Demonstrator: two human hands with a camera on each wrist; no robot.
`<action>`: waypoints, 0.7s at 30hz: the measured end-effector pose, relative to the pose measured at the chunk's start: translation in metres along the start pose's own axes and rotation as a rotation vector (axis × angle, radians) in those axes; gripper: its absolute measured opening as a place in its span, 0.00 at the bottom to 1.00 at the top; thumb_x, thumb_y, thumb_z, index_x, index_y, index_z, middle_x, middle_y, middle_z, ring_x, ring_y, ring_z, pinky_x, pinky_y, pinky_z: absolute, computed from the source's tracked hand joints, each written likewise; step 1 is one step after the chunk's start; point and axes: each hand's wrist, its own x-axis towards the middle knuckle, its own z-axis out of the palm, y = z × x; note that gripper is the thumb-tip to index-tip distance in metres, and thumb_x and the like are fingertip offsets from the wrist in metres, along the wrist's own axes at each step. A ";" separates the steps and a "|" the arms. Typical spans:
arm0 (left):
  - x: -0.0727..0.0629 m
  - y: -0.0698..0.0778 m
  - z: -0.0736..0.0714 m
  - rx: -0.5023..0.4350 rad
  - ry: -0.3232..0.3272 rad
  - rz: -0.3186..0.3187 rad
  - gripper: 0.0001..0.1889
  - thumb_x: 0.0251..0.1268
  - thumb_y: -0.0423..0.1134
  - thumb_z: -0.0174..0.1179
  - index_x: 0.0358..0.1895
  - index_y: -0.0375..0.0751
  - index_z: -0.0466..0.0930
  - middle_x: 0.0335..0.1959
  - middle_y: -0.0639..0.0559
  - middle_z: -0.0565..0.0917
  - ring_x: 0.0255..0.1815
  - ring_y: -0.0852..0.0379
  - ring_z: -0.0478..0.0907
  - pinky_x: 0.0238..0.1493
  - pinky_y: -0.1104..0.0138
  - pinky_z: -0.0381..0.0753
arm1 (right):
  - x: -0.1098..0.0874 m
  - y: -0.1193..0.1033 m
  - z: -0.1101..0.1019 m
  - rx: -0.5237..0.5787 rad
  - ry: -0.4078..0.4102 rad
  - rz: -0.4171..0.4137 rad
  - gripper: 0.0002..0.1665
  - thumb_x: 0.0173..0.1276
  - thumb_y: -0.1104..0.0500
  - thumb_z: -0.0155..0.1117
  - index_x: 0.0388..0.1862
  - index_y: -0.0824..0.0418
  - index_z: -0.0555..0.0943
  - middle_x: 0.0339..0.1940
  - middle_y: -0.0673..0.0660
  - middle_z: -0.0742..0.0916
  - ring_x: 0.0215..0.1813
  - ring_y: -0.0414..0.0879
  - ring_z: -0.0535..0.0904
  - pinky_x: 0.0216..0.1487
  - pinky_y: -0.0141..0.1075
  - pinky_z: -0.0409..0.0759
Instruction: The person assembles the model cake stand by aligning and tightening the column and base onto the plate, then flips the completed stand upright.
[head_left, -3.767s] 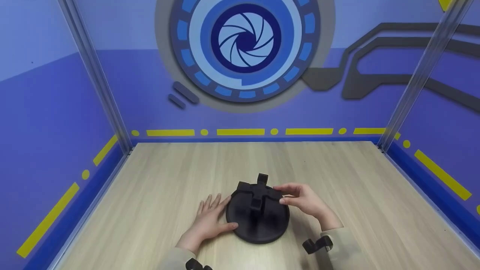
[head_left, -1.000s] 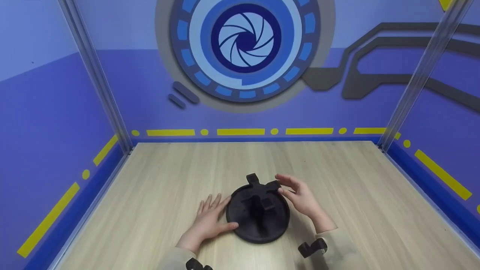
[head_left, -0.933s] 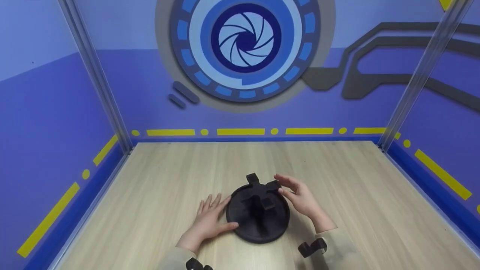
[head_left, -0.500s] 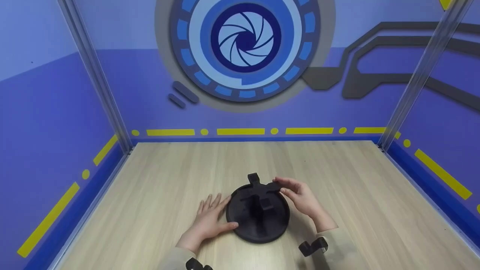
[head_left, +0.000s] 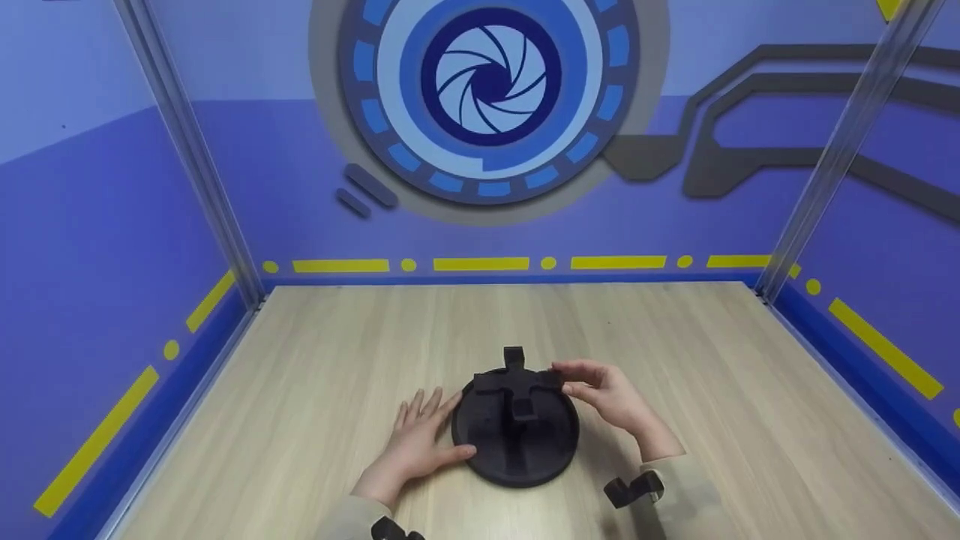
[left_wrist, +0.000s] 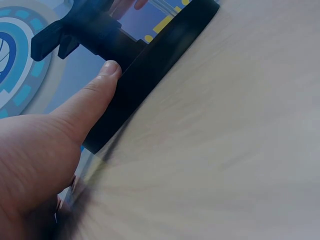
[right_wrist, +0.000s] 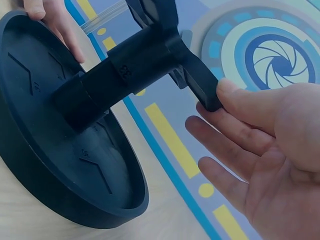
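In the head view a black round base [head_left: 517,466] with a raised rim lies flat on the table. A black post [right_wrist: 117,75] rises from its middle, carrying a four-armed cross-shaped handle [head_left: 517,385]. My left hand [head_left: 416,448] rests at the base's left side with straight, spread fingers, and its thumb [left_wrist: 97,90] lies on the rim. My right hand [head_left: 616,399] pinches the tip of the handle's right arm between thumb and forefinger. In the right wrist view, its other fingers stay off the handle. Numbers and angled marks show on the base's inner face.
The wooden table [head_left: 360,337] is bordered by blue printed panels, with metal posts [head_left: 187,157] at the back corners. Black clip-like mounts [head_left: 634,489] sit at both sleeves.
Over the last half second the cross-shaped handle has turned clockwise as seen from above. My right hand has followed its arm slightly toward me and right. Base and left hand stay put.
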 end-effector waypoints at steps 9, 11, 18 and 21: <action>0.000 0.000 -0.001 -0.010 -0.018 -0.018 0.52 0.58 0.70 0.67 0.82 0.52 0.59 0.84 0.36 0.53 0.86 0.29 0.40 0.83 0.35 0.34 | -0.002 -0.002 -0.003 0.021 -0.053 0.019 0.25 0.72 0.65 0.66 0.65 0.74 0.78 0.64 0.74 0.83 0.64 0.66 0.82 0.56 0.24 0.83; 0.000 0.000 0.000 -0.013 -0.018 -0.019 0.52 0.58 0.69 0.67 0.82 0.51 0.59 0.84 0.35 0.53 0.85 0.29 0.40 0.83 0.35 0.34 | -0.003 -0.003 -0.004 0.023 -0.058 0.023 0.25 0.71 0.65 0.67 0.65 0.74 0.78 0.64 0.74 0.83 0.65 0.67 0.82 0.56 0.25 0.83; 0.000 0.000 -0.001 -0.009 -0.019 -0.021 0.52 0.57 0.70 0.67 0.82 0.52 0.59 0.84 0.35 0.53 0.86 0.29 0.40 0.83 0.35 0.34 | -0.004 -0.006 -0.003 0.050 -0.087 0.031 0.26 0.70 0.65 0.69 0.64 0.75 0.78 0.64 0.75 0.82 0.64 0.68 0.81 0.55 0.26 0.84; 0.000 0.001 -0.001 -0.005 -0.017 -0.016 0.52 0.57 0.70 0.66 0.82 0.51 0.59 0.84 0.35 0.53 0.85 0.29 0.40 0.83 0.35 0.34 | -0.004 -0.007 -0.002 0.048 -0.099 0.037 0.26 0.69 0.64 0.70 0.63 0.74 0.79 0.63 0.74 0.83 0.64 0.65 0.82 0.54 0.27 0.85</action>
